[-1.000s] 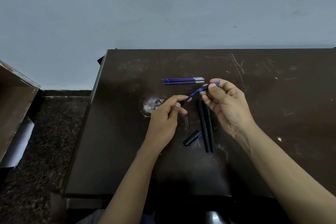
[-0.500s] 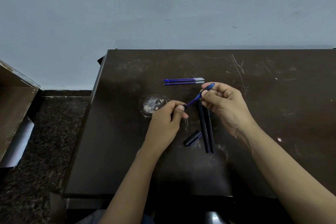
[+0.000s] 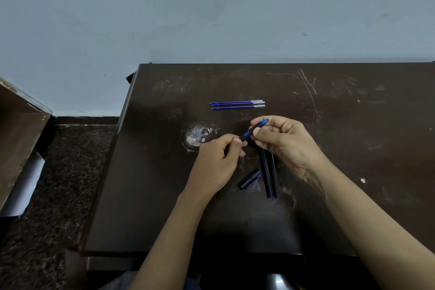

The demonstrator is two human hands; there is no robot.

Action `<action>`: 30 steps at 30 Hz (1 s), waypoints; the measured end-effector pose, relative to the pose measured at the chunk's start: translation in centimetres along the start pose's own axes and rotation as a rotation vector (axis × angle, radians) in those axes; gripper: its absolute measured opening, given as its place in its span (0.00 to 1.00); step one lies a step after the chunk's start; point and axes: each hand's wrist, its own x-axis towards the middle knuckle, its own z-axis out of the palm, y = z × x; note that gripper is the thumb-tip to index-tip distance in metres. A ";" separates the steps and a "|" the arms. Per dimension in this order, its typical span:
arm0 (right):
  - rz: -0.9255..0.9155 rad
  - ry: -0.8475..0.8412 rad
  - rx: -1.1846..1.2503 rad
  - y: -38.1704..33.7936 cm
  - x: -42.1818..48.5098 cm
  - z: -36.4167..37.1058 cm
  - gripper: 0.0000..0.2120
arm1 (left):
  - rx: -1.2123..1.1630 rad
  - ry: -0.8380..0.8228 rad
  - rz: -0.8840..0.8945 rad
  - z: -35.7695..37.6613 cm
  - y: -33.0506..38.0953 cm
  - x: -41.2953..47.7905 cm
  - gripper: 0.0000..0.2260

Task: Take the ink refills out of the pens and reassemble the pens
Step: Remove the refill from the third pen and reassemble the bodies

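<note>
Right hand (image 3: 284,146) has its thumb and fingertips (image 3: 259,134) pinched around the blue grip section (image 3: 255,130) of a pen, tip end poking up toward 1 o'clock. Left hand (image 3: 219,162) is closed around the black barrel (image 3: 242,138) at the other end, most of it buried in the fist, so both hands are on the same pen, held just above the dark scratched table (image 3: 353,125). Below the right hand, two black pens (image 3: 270,176) lie side by side, touching, running toward 6 o'clock. A loose black cap (image 3: 250,179) sits just beside them at 8 o'clock. Up at 12 o'clock from the hands, blue ink refills (image 3: 237,104) lie in a tight bunch; looks like three, tips pointing to 9 o'clock.
</note>
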 end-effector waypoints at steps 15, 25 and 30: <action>0.016 0.027 0.011 0.4 0.2 0.2 0.07 | 0.081 0.060 0.051 -0.1 -0.1 -0.1 0.11; 0.005 0.055 0.011 0.7 0.2 0.7 0.07 | 0.057 0.060 0.077 0.0 -0.1 0.0 0.11; 0.004 0.062 -0.011 0.7 0.2 0.7 0.06 | 0.098 0.118 0.119 -0.1 -0.4 0.1 0.03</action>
